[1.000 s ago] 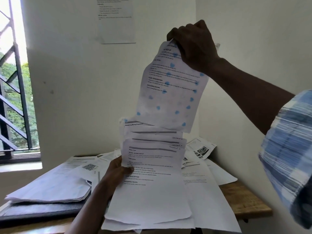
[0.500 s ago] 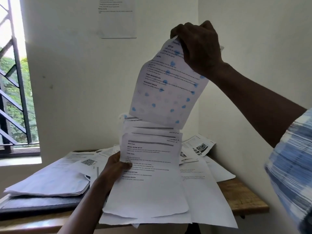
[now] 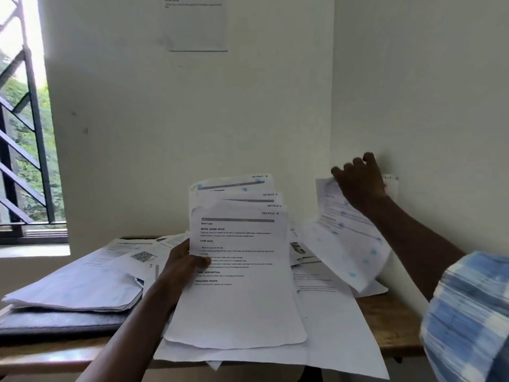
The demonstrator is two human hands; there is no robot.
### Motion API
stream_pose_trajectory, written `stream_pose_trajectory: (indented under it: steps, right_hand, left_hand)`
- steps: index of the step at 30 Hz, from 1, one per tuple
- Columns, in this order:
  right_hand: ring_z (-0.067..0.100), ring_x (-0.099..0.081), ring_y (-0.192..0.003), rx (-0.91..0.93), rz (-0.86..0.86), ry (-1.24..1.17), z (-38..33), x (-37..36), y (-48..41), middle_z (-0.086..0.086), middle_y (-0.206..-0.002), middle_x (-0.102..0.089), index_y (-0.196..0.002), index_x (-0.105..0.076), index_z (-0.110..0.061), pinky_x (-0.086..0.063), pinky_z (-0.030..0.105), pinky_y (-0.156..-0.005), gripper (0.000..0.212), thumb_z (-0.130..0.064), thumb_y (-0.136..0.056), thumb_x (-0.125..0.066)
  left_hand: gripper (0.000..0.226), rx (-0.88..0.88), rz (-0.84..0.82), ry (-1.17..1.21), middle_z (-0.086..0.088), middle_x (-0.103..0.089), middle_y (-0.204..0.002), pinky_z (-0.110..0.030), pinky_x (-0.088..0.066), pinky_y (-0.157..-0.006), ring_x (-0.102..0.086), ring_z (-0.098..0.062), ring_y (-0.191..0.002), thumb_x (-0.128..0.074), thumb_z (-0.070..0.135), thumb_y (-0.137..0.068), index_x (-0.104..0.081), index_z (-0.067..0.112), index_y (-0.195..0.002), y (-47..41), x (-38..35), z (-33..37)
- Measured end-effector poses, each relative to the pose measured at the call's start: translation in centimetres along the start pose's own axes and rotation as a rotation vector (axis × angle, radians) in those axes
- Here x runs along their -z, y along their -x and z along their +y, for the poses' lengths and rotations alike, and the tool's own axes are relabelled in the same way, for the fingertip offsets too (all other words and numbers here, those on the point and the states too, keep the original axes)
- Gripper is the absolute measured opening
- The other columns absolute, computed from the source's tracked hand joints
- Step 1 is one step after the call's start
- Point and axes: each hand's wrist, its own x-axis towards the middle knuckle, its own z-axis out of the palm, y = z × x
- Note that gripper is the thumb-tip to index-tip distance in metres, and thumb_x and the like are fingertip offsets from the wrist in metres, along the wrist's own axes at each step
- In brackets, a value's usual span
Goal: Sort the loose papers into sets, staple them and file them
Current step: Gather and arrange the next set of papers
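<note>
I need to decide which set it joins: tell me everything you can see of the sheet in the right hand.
The sheet is one white printed page of thin paper, with black text lines and scattered blue spots. The right hand grips its top edge, so it hangs tilted by the side wall, above the loose papers on the table. Blur makes the text unreadable.

A small office or study corner: a wooden desk (image 3: pixel 391 326) sits pushed into the angle of plain white walls (image 3: pixel 165 133), strewn with loose printed papers (image 3: pixel 330 321). On the desk's left end a dark folder (image 3: pixel 60 323) lies under a stack of sheets (image 3: pixel 74 293). Above the desk hangs a printed notice (image 3: pixel 197 26); left of the desk, a barred window (image 3: pixel 24 150) shows greenery
</note>
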Motion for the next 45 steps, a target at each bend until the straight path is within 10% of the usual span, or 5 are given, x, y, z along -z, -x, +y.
stream_pose_trajectory:
  steps: [9,30,35,42,45]
  right_hand:
    - [0.008,-0.068,-0.084,-0.399,-0.112,-1.655,-7.9,5.7,4.1,-0.007,-0.099,-0.074,-0.103,-0.074,-0.022,-0.054,0.029,-0.076,0.024,-0.044,-0.098,-0.067]
    - [0.022,-0.057,-0.104,-0.295,0.295,-1.007,-15.8,6.8,8.3,-0.003,-0.117,-0.058,-0.111,-0.07,-0.022,-0.047,0.04,-0.08,0.029,-0.026,-0.083,-0.077]
    - [0.01,-0.066,-0.106,-0.245,-0.124,-1.539,-16.6,6.6,9.0,-0.011,-0.117,-0.07,-0.131,-0.063,-0.023,-0.054,0.031,-0.091,0.047,-0.033,-0.088,-0.079]
    - [0.009,-0.069,-0.093,-0.337,-0.491,-1.663,-17.3,7.2,9.4,-0.013,-0.098,-0.072,-0.121,-0.07,-0.029,-0.049,0.012,-0.072,0.03,-0.016,-0.094,-0.066]
    - [0.021,-0.067,-0.087,-0.338,-0.3,-1.455,-18.2,8.0,9.6,0.0,-0.091,-0.075,-0.107,-0.074,-0.02,-0.04,0.024,-0.065,0.022,-0.014,-0.091,-0.061]
  left_hand:
    - [0.049,0.017,0.016,-0.01,-0.017,-0.078,-0.106,-0.045,-0.058,-0.084,-0.076,-0.037,-0.093,-0.07,-0.012,-0.067,-0.071,0.004,-0.113,-0.1,0.1,0.0]
    - [0.044,0.042,0.038,-0.015,-0.013,-0.08,-0.095,-0.03,-0.059,-0.058,-0.077,-0.024,-0.075,-0.056,-0.026,-0.08,-0.069,0.004,-0.109,0.5,-0.3,0.5]
    - [0.045,0.05,0.115,0.028,-0.011,-0.08,-0.094,-0.028,-0.058,-0.056,-0.076,-0.022,-0.071,-0.058,-0.023,-0.079,-0.067,0.005,-0.112,1.1,-0.7,1.1]
    - [0.09,-0.07,0.346,-1.315,-0.014,-0.04,-0.154,-0.052,-0.046,-0.103,-0.048,-0.039,-0.135,-0.075,0.045,-0.087,-0.021,0.023,-0.156,1.2,0.0,3.6]
    - [0.082,-0.082,0.173,-1.055,-0.006,-0.065,-0.133,-0.042,-0.054,-0.096,-0.065,-0.029,-0.118,-0.065,0.077,-0.081,-0.052,0.023,-0.141,3.0,-4.0,5.5]
